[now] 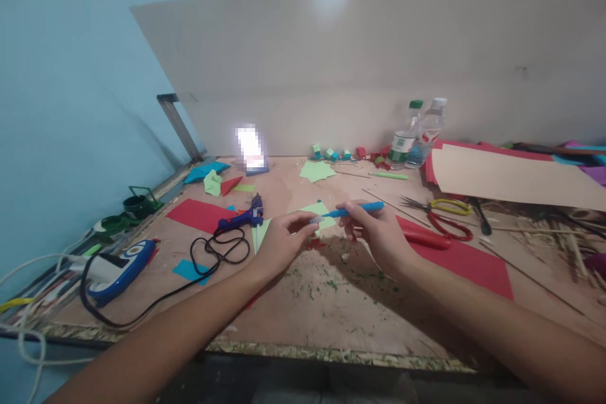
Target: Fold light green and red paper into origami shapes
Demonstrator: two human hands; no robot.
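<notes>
Above the table [312,328], the right hand [379,230] pinched a blue pen [372,207]; beside it, the left hand [283,237] pinched a pale piece [316,219].

Left forearm [189,328] and right forearm [492,312] extend forward and converge. Left hand [280,237]: thumb and fingers [303,218] set in a tip pinch. Right hand [381,230]: fingers curled, pen-type grip.

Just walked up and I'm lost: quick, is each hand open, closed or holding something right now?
Left hand: closed, pinching a small pale piece, too small to identify.
Right hand: closed, holding a blue pen.
</notes>
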